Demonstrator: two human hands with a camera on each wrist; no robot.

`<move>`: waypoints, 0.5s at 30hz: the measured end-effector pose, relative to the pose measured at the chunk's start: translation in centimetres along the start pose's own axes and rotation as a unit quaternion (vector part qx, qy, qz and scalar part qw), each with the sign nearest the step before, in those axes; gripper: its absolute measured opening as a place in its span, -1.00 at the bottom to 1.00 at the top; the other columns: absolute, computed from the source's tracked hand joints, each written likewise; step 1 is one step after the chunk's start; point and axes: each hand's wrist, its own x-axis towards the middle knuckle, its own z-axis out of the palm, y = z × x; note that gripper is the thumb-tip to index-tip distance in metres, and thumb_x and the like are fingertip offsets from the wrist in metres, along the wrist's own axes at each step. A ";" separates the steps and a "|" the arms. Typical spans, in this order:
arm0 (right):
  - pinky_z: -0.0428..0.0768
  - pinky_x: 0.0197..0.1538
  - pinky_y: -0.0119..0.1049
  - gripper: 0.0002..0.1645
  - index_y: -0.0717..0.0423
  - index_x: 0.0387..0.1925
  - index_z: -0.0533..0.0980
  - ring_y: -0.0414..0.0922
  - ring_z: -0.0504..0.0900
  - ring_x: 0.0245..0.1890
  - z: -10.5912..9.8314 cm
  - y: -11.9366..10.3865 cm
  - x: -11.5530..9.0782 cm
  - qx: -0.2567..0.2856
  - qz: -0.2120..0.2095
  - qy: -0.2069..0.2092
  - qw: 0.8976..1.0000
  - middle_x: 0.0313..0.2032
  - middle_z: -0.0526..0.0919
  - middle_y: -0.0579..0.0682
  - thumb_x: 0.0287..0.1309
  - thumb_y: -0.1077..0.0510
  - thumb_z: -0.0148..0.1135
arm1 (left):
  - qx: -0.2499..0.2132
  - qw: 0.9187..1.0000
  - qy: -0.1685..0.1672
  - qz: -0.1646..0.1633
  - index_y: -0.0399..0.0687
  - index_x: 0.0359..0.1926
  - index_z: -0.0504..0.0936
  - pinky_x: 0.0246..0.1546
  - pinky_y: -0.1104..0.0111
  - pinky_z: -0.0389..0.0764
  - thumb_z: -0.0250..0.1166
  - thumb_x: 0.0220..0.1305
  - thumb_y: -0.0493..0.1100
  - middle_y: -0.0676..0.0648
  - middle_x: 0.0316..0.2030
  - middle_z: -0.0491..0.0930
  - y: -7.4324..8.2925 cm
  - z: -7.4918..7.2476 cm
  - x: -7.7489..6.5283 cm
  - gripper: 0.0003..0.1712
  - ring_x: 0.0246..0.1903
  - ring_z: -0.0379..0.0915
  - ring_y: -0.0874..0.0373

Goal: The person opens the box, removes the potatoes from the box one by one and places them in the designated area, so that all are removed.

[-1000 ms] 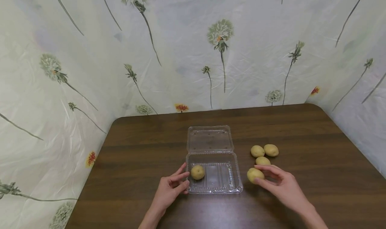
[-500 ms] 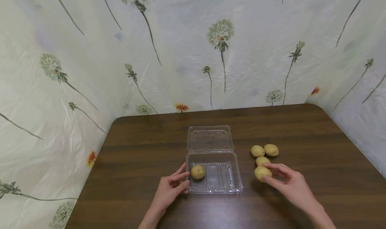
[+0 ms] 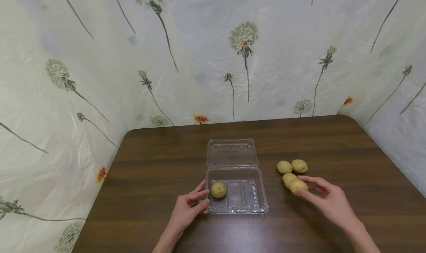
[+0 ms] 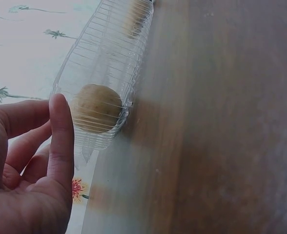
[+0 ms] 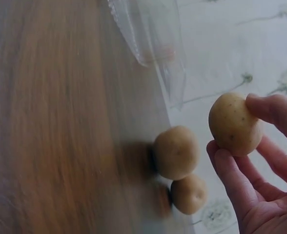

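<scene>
A clear plastic clamshell container [image 3: 233,209] lies with its lid [image 3: 232,155] folded back, one potato [image 3: 218,190] in the left of its base. At its left rim is my left hand [image 3: 188,206], thumb and fingertips pinching the edge; the same potato shows through the ribbed wall in the left wrist view. My right hand [image 3: 327,201] holds another potato [image 5: 235,124] between thumb and fingertips. In the head view this held potato overlaps a potato [image 3: 288,179] on the table. Two more potatoes, one left [image 3: 284,167] and one right [image 3: 300,166], lie just behind.
The dark wooden table [image 3: 159,160] has rounded far corners. Behind and beside it hangs a pale sheet [image 3: 199,42] printed with dandelions. The loose potatoes lie to the right of the container.
My right hand has moved right with its potato, from near the container's right side to over the nearest loose potato. My left hand and the container have stayed put.
</scene>
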 end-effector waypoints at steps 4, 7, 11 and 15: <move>0.64 -0.22 -0.51 -0.47 0.15 0.15 0.54 -0.48 0.58 -0.09 -0.6 0.1 0.5 -0.017 0.032 -0.003 0.999 0.02 0.60 -0.33 0.17 0.06 0.40 | 0.001 1.000 0.000 0.001 -0.37 0.11 0.59 -0.30 0.31 0.72 0.37 0.23 -0.33 -0.12 0.39 0.27 -0.1 0.0 0.0 -0.58 -0.44 0.56 0.24; 0.61 -0.21 -0.53 -0.44 0.10 0.19 0.52 -0.52 0.55 -0.08 -1.0 0.3 0.8 -0.031 0.053 -0.009 0.998 0.03 0.59 -0.30 0.19 -0.02 0.37 | 0.002 1.000 0.001 0.001 -0.37 0.11 0.60 -0.30 0.31 0.72 0.37 0.23 -0.32 -0.12 0.39 0.27 -0.1 0.0 0.0 -0.58 -0.44 0.56 0.24; 0.58 -0.20 -0.57 -0.42 0.05 0.21 0.52 -0.54 0.52 -0.07 -1.4 0.5 1.0 -0.041 0.068 -0.013 0.997 0.06 0.60 -0.20 0.20 -0.06 0.36 | 0.004 1.000 0.001 0.002 -0.36 0.11 0.60 -0.30 0.31 0.72 0.37 0.23 -0.32 -0.12 0.38 0.28 0.0 0.0 0.0 -0.58 -0.44 0.57 0.23; 0.58 -0.22 -0.56 -0.42 0.03 0.21 0.52 -0.54 0.53 -0.08 -1.6 0.9 1.3 -0.048 0.072 -0.011 0.996 0.05 0.61 -0.19 0.21 -0.08 0.35 | 0.008 1.000 0.002 0.002 -0.35 0.11 0.60 -0.30 0.31 0.72 0.37 0.23 -0.32 -0.11 0.38 0.28 0.0 0.0 0.0 -0.58 -0.45 0.56 0.23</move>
